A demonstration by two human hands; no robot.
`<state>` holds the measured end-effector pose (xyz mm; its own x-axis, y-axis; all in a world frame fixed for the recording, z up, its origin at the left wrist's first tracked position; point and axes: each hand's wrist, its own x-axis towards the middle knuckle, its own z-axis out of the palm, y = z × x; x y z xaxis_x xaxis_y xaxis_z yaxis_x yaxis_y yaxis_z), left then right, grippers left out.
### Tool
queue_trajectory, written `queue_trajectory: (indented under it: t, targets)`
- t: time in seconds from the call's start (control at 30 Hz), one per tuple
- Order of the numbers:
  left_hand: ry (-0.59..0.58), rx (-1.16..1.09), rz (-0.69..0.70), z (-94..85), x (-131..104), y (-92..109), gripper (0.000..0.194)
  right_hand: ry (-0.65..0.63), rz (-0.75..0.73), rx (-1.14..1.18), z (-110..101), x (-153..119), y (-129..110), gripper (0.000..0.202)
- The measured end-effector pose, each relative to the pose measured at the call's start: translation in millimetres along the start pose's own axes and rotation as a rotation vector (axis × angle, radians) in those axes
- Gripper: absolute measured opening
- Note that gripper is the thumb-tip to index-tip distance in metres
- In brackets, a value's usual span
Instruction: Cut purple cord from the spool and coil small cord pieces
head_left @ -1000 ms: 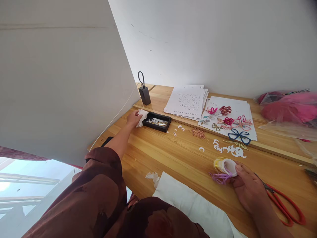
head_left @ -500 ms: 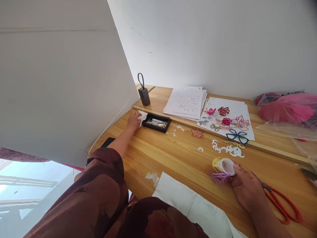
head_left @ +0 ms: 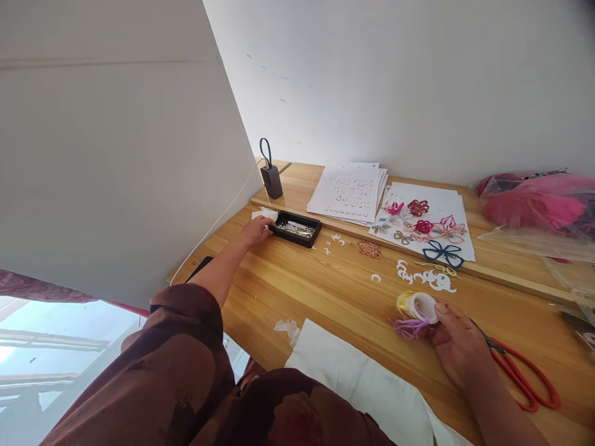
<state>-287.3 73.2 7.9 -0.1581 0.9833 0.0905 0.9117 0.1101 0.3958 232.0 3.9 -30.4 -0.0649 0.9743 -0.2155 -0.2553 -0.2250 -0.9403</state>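
Note:
My right hand (head_left: 458,344) holds a white spool of gold wire (head_left: 409,305) at its rim, tipped on its side. A tuft of purple yarn (head_left: 409,328) hangs at the spool's near side. At the far left of the desk, my left hand (head_left: 257,231) is closed, its fingertips against the left end of a black tray (head_left: 290,238) of small beads. Whatever those fingers pinch is hidden. Behind that hand lies a crumpled white tissue (head_left: 264,214). Red-handled scissors (head_left: 525,378) lie beside my right wrist.
White crescent cutouts (head_left: 437,279) and copper-coloured loops (head_left: 369,249) lie mid-desk. Farther back are stacked paper sheets (head_left: 346,193), yarn flowers (head_left: 424,227) on paper and a plastic bag (head_left: 539,210) of pink material. A black power bank (head_left: 272,181) stands at left; white cloth (head_left: 353,378) covers the front edge.
My left hand has shifted from the tissue a little right and nearer, to the tray's left end. My right hand still holds the spool in nearly the same place.

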Motion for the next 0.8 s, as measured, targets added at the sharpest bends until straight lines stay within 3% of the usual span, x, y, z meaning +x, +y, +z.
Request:
queue_trajectory:
  t: [0.23,0.4,0.57,0.67,0.73,0.8]
  targets:
    - [0.049,-0.026,-0.002,-9.3,3,2,0.021,-0.012,-0.019,0.003,3,-3,-3,0.035]
    - [0.088,-0.049,-0.07,-9.2,-3,-3,0.03,-0.007,-0.019,0.009,5,-2,-3,0.028]
    - [0.214,-0.045,-0.101,-9.1,-5,4,0.034,-0.008,-0.027,0.014,6,-4,-4,0.031]
    - [0.296,-0.055,-0.089,-9.2,-16,41,0.032,0.005,-0.039,0.047,11,-8,-7,0.037]
    - [0.3,-0.105,-0.012,-11.8,-38,84,0.026,-0.006,-0.042,0.058,14,-10,-9,0.038]
    - [0.27,-0.339,0.174,-18.6,-76,131,0.031,-0.007,-0.048,0.062,16,-11,-10,0.04]
